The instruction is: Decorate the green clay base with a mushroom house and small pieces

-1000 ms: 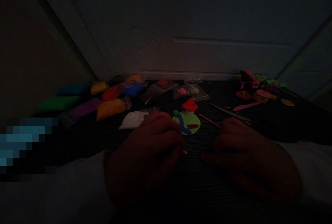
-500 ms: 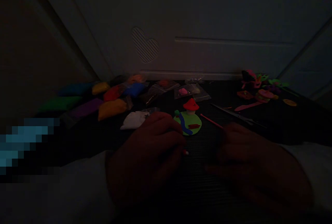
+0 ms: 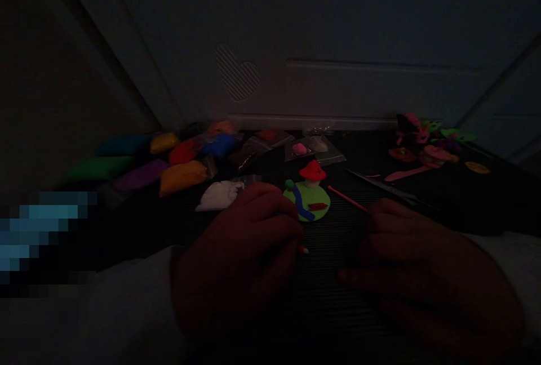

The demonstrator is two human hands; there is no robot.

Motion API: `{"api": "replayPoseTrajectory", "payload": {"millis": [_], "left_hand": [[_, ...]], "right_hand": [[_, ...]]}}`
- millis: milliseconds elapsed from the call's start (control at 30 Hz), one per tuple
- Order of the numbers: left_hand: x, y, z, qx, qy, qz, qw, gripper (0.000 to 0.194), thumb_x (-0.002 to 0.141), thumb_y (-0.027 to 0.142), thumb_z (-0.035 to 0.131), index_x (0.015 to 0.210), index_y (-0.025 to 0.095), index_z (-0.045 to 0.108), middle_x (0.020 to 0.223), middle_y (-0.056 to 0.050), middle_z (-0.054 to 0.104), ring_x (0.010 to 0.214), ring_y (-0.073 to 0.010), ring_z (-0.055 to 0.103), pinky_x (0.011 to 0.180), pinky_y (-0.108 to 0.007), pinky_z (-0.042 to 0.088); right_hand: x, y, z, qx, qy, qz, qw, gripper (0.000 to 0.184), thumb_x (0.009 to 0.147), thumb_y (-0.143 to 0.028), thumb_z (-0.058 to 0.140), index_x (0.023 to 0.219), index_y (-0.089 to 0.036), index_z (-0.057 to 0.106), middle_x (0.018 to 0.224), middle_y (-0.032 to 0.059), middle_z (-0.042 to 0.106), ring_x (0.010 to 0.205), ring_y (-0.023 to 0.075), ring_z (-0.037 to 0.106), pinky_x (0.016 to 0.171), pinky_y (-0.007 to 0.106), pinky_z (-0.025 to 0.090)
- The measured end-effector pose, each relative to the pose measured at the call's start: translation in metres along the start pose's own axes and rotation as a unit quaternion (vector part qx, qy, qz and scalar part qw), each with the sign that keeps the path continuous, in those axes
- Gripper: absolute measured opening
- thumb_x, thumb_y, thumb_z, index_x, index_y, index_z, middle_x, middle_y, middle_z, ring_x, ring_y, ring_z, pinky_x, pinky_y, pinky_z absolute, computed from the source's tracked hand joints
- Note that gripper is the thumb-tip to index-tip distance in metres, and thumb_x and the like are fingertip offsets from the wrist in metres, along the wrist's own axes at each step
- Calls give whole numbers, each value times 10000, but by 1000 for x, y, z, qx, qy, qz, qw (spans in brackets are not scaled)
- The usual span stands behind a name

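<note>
In the dim head view, my left hand (image 3: 240, 252) is closed, its fingertips pinching a small red and white clay piece (image 3: 303, 250) that pokes out at their right. Most of that piece is hidden. My right hand (image 3: 435, 280) hovers low at the right, one finger stretched leftward and the others bent, with nothing visible in it. A thin pink stick (image 3: 344, 197) lies with its near end by the right knuckles. Beyond both hands is a round green clay base (image 3: 323, 199) bearing a red-capped mushroom (image 3: 313, 172), a blue strip, a brown piece and a green ball.
Bags of coloured clay, among them orange (image 3: 183, 178), white (image 3: 220, 195) and purple (image 3: 141, 175), lie at the left. Scissors (image 3: 380, 186), a pink clay knife (image 3: 406, 173) and finished clay figures (image 3: 435, 156) are at the right. A pale panel (image 3: 338, 32) rises behind.
My right hand has moved slightly right, away from the left one. The left hand keeps its pinch in the same place.
</note>
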State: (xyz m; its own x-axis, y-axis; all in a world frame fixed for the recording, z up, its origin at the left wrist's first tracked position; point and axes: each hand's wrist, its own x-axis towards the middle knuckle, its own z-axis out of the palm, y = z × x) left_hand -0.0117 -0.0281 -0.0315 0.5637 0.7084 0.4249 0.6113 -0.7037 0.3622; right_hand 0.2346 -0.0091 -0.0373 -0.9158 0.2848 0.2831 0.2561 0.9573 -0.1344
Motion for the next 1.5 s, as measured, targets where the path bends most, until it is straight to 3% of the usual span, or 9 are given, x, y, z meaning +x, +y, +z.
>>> {"api": "replayPoseTrajectory", "payload": {"millis": [133,333,700,833,1033,1200,1300,1367,1500], "left_hand": [[1,0,0,0,-2,1,1000,156,783,86,506,789,164,641,864,-23,593,889,-140,485,806,-268,413],[0,-2,1,2,-7,-5,1000,150,786,91,504,803,166,634,885,-19,588,904,-139,477,807,-264,407],[2,-2,1,-6,2,1,1000,143,791,95,505,786,155,634,873,-19,584,892,-130,483,800,-247,406],[2,-2,2,-2,2,3,1000,152,796,97,497,797,155,638,881,-22,586,904,-134,484,815,-253,404],[2,-3,3,1,7,11,1000,151,794,95,497,791,150,637,873,-23,586,894,-128,485,805,-243,411],[2,-4,3,10,4,11,1000,139,794,101,504,805,158,630,894,-19,584,906,-127,484,808,-239,416],[3,-4,3,9,2,16,1000,141,799,102,495,805,160,623,893,-18,582,898,-126,485,797,-239,422],[3,-4,2,9,4,18,1000,136,796,100,498,795,163,619,880,-15,581,889,-126,486,793,-241,426],[1,-5,3,16,14,25,999,133,795,99,496,793,174,606,881,-10,580,888,-129,488,780,-241,433]], "right_hand": [[-1,5,0,-17,5,18,1000,363,793,-197,493,1152,-185,544,839,36,550,772,148,453,743,370,298],[1,7,-3,51,73,76,993,259,829,-132,479,1068,-172,568,858,21,560,778,94,480,701,268,340],[10,-6,7,69,26,191,979,100,809,-257,558,894,-225,600,869,-35,584,842,99,507,754,286,330],[10,-5,4,72,8,167,983,106,846,-218,504,890,-223,600,880,-37,584,852,86,503,757,278,316],[10,-6,4,69,28,112,991,131,848,-186,496,938,-197,591,899,-12,588,846,83,508,760,273,326],[8,6,-13,19,48,134,990,232,840,-159,451,1040,-218,553,961,-22,584,895,73,511,791,234,363],[6,28,-33,-26,65,208,976,208,860,-256,426,1009,-201,561,934,-4,592,836,86,535,729,233,394],[5,41,-43,-27,-13,271,962,239,853,-337,435,939,-192,603,868,7,613,754,101,560,654,237,409],[7,50,-44,-7,-174,324,930,271,800,-433,504,803,-205,651,695,-8,614,570,88,544,501,210,370]]}}
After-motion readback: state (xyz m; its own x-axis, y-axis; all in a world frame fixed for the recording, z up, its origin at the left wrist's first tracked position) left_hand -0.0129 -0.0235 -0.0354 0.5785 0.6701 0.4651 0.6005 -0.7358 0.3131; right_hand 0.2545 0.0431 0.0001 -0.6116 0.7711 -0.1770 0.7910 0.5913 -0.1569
